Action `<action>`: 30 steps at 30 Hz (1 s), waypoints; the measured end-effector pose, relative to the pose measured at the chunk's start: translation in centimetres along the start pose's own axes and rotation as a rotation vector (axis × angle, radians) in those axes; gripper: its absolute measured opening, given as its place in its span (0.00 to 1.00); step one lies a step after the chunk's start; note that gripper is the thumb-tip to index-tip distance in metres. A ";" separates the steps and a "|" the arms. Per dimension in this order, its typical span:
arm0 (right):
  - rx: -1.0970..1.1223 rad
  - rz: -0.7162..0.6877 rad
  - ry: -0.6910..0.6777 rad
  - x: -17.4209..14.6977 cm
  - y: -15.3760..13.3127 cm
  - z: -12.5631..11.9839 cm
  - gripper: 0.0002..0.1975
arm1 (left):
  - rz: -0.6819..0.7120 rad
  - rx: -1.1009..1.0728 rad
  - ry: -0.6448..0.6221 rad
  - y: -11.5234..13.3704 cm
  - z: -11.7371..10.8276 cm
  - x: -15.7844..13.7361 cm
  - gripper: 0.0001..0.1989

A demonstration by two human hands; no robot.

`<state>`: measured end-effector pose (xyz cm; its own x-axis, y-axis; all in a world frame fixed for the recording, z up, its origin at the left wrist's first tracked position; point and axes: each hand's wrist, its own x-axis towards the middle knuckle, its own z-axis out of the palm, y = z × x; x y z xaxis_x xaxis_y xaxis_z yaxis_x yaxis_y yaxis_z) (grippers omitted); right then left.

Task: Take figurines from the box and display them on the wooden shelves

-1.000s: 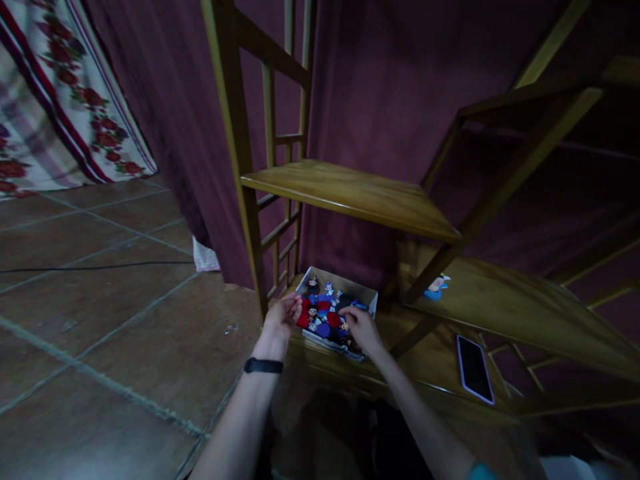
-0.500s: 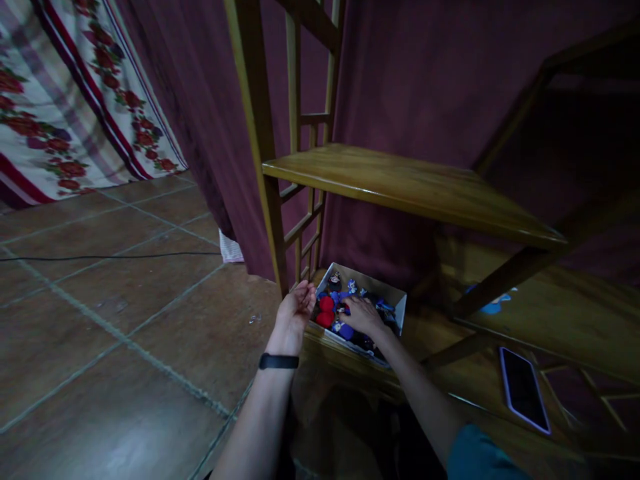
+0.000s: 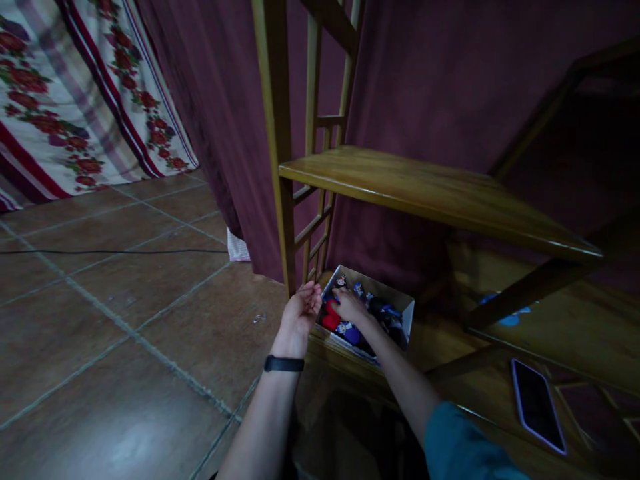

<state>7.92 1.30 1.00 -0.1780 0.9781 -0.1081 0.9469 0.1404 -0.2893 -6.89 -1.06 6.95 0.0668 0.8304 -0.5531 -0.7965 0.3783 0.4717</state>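
Note:
My left hand is at the left side of a white box, palm turned up, fingers loosely curved and nothing visible in it. It wears a dark wristband. My right hand reaches into the box with thumb and forefinger apart, above a red rounded item; its other fingertips are partly hidden. Around it in the box lie small blue-and-white figures, a blue-purple round piece and several dark items too dim to name.
The box stands on the low level of a wooden shelf unit, under a wooden board. A phone with a purple edge and a blue item lie to the right. A black cable crosses the tiled floor.
My right hand has moved left and farther back inside the box, toward its left wall. My left hand stays palm up by the box. The view has shifted slightly.

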 end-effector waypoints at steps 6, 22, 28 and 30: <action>-0.062 0.051 -0.035 1.2 -1.3 1.8 0.27 | -0.011 0.005 -0.021 0.1 0.0 0.1 0.09; 1.837 0.239 0.357 -7.6 3.9 -0.8 0.14 | -0.261 0.378 -0.120 -8.8 0.9 -0.7 0.05; 1.683 0.253 0.488 -8.7 2.1 -0.3 0.17 | -0.087 0.291 -0.162 -12.5 1.3 -1.8 0.12; 1.659 0.256 0.536 -8.5 2.1 -0.4 0.17 | -0.028 0.279 -0.185 -12.6 1.3 -1.7 0.13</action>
<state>11.53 -6.68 1.74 0.3403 0.9346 -0.1039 -0.3730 0.0327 -0.9272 3.85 -6.69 2.81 0.2153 0.8685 -0.4465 -0.5994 0.4785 0.6416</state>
